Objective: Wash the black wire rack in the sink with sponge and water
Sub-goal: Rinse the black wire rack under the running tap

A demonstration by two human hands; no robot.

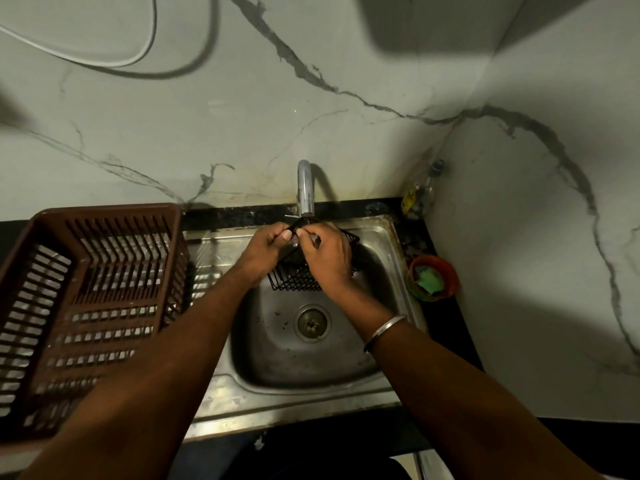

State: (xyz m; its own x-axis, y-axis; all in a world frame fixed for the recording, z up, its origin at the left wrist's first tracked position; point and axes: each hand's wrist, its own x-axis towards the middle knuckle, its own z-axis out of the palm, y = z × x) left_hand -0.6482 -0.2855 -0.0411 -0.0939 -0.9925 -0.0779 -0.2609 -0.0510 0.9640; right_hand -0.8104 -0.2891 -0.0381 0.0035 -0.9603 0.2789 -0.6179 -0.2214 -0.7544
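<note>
While both forearms reach forward over the steel sink [242, 398], the left hand [268, 245] and right hand [325, 259] pinch the top edge of one black wire rack [294, 280] beneath one faucet [305, 188]. One brown dish basket [86, 306] stands left; one orange bowl [446, 268] holding a green sponge [427, 280] sits right.

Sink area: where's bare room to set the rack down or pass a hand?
Bare: basin floor around the drain, between the black wire rack and the sink front rim; also inside the brown basket. Crowded: under the tap, where the left hand and right hand grip the rack; the right counter strip holds the orange bowl.
</note>
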